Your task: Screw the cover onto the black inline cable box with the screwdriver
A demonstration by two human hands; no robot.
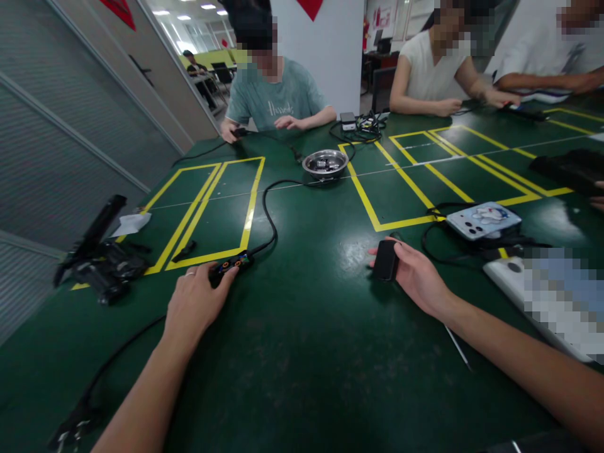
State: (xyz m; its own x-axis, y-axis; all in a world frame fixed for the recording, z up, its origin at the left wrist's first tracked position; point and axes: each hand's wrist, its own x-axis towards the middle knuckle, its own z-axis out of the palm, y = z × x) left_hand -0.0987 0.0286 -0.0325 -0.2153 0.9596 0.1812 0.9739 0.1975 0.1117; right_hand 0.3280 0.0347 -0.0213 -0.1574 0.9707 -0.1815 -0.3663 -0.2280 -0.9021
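My left hand [198, 302] grips a small black inline cord box [231, 267] on the green table. The box's upper face shows a circuit board with copper-coloured rings. From it a black cord [274, 220] curves towards a steel bowl [325, 165], and another length runs down to a plug [75, 421] at lower left. Between thumb and fingers, my right hand [418, 270] holds a black rectangular plastic cover [385, 261] just above the table. A thin metal rod [457, 348] juts out from under my right forearm; its other end is hidden.
Small metal parts lie in the bowl. At left are a black stand-like object [104, 258] and white paper [132, 223]. A phone [484, 220], cables and a partly blurred white device [533, 302] lie at right. Yellow tape [250, 214] marks the table. Co-workers sit opposite, handling black items.
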